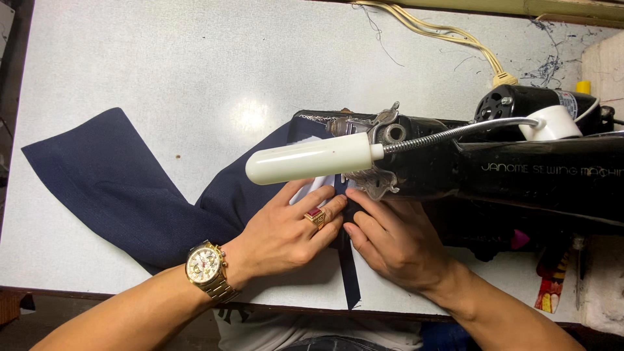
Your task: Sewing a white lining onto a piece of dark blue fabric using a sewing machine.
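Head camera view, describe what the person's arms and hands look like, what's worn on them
Both forearms are bare, no sleeves. The left hand wears a gold ring with a red stone, and its wrist carries a gold wristwatch with a pale dial. The right hand wears nothing visible.

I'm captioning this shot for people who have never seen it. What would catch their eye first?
Probably the black sewing machine along the right, with its cream lamp jutting left over the work. Just below the lamp, the left hand, wearing a gold watch and a red-stoned ring, and the right hand press flat on navy fabric, which spreads left across the pale table.
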